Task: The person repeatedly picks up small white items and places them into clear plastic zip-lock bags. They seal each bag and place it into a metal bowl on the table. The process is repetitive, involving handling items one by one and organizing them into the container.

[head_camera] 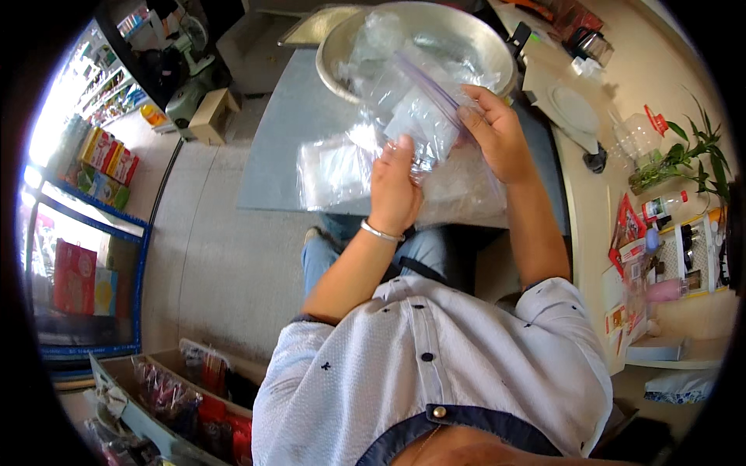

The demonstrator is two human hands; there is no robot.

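In the head view, my right hand (495,128) pinches the edge of a clear zip bag (434,87) beside its purple zip strip. My left hand (396,189) grips the bag's near end with the thumb on top. A whitish flat packet (417,125) shows at the bag; whether it lies inside is hard to tell. Left of my left hand, clear plastic packets (338,169) lie on the grey table (274,157). More clear plastic (460,189) rests under my wrists at the table's near edge. Beyond my hands stands a wide metal basin (327,67) holding crumpled clear plastic bags (379,38).
A tray (320,24) sits behind the basin. Along the right runs a counter with a plastic jug (638,131), a green plant (699,157) and a bottle (664,205). A small stool (213,116) and a blue-framed shelf (140,279) stand left. Boxes of packaged goods (169,390) are lower left.
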